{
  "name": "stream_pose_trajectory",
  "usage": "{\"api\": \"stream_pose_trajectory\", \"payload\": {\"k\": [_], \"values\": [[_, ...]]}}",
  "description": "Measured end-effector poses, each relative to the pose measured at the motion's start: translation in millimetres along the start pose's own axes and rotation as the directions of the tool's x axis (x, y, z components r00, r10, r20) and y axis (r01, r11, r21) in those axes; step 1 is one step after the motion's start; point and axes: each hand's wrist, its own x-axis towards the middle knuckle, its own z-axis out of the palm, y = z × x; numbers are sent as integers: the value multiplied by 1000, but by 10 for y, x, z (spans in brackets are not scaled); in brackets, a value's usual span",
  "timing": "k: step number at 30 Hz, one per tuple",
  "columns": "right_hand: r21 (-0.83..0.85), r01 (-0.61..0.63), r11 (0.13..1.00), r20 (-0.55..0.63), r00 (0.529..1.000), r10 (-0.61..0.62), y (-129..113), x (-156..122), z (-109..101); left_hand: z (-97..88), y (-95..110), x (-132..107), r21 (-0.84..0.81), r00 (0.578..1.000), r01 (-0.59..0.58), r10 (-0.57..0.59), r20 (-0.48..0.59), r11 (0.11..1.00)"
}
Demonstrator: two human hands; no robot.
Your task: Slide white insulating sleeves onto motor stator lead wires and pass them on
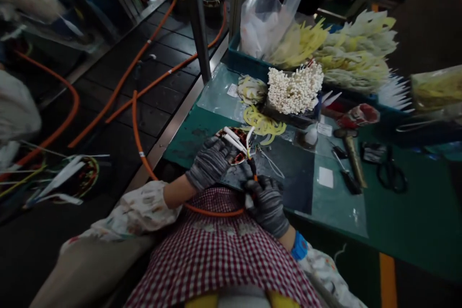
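Note:
At the near edge of the bench sits a round motor stator [238, 158] with reddish copper windings and white sleeves [234, 139] lying across it. My left hand [212, 162], in a grey striped glove, is closed over the stator's left side. An orange cable [212, 212] loops across my lap and up to the stator, its end wrapped in black with thin wires. My right hand [267, 204], gloved alike, grips this cable just below the black part; its fingertips are partly hidden. A thin white loop of cord [273, 163] lies right of the stator.
Yellow curved strips [265, 122] and a box of white sticks [296, 87] lie beyond the stator. A hammer [351, 154], a screwdriver [346, 173] and scissors [392, 173] are to the right. A metal post [198, 19] rises at left, beside a conveyor [162, 72] with orange cables.

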Motion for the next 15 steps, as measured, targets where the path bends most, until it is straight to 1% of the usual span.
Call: {"api": "stream_pose_trajectory", "payload": {"k": [2, 4, 6, 7, 9, 11, 13, 15], "values": [[-30, 17, 999, -47, 999, -19, 176, 91, -89, -49, 55, -161, 11, 1000, -7, 8, -8, 1000], [-52, 44, 998, -104, 993, -49, 313, 204, -183, -152, 28, -332, 28, 999, -2, 3, -41, 1000], [-35, 102, 994, -131, 986, -106, 358, 337, -249, -237, -31, -478, 33, 998, 24, -22, -60, 999], [-16, 138, 990, -131, 982, -139, 342, 409, -263, -255, -54, -529, 35, 997, 52, -51, -51, 998], [21, 190, 982, -84, 979, -188, 257, 562, -251, -238, -71, -578, 36, 994, 109, -108, -18, 993], [45, 214, 976, 2, 977, -214, 153, 708, -195, -176, -66, -561, 30, 988, 152, -152, 1, 988], [71, 222, 973, 69, 972, -227, 89, 826, -120, -105, -74, -516, 10, 988, 154, -154, -7, 988], [119, 217, 969, 77, 971, -227, 88, 902, -53, -34, -110, -483, -12, 991, 130, -131, -16, 991]]}}
